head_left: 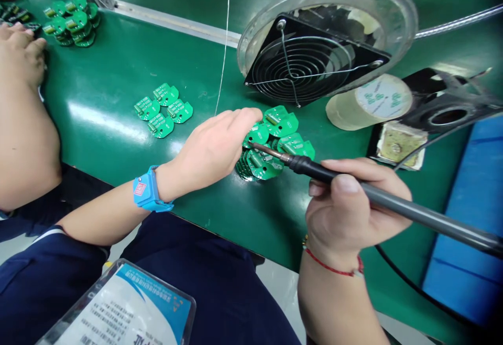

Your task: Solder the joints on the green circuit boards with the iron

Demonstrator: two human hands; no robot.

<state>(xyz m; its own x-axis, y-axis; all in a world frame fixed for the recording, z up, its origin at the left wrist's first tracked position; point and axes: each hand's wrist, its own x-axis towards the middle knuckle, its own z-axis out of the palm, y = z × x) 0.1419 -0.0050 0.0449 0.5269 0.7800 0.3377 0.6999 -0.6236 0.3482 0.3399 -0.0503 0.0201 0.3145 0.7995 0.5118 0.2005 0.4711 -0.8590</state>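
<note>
My right hand (356, 206) is closed around the handle of a soldering iron (314, 169), whose tip points left and rests at a green circuit board (257, 134) on top of a stack. Beside the tip, my left hand (214, 143) is closed, with its fingertips turned down and mostly hidden. A thin solder wire (225, 46) comes down from above and disappears behind this hand, which appears to pinch it. More stacked green circuit boards (281, 121) stand close around the tip. A blue wrist strap (151, 190) is on my left wrist.
Behind the stacks stands a black fan (294, 67) in a clear round hood. To the right are a tape roll (369, 101), an iron stand with a sponge (398, 143) and a blue bin (467, 219). Several boards (161, 125) lie left; another person's hand (21, 54) is far left.
</note>
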